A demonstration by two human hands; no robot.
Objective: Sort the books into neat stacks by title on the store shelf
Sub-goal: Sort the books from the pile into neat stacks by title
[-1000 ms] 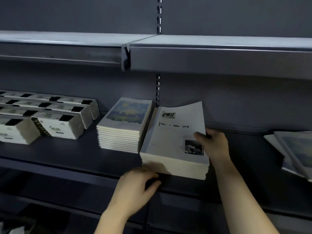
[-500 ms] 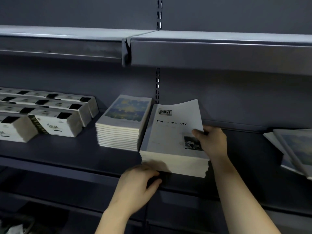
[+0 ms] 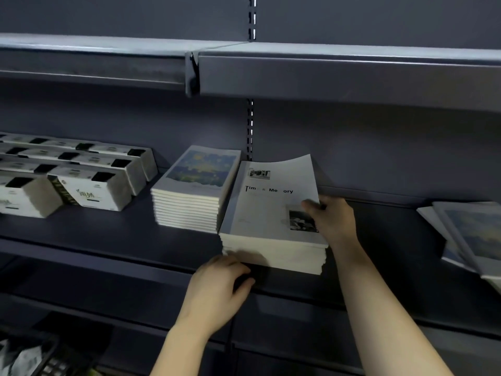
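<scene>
Left hand (image 3: 217,287) curled, right hand (image 3: 334,222) gripping stack (image 3: 267,221)

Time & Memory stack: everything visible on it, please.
The Time & Memory stack is a pile of thin paperbacks: pale grey covers, darker spine strip at left, black title, a dark photo lower right. Cream page edges, slightly uneven in front. It lies flat on the shelf beside the blue-cover stack. The top cover's far edge curls up. The right hand grips its right edge, thumb on the cover; the left hand, fingers curled, touches its lower front corner.
</scene>
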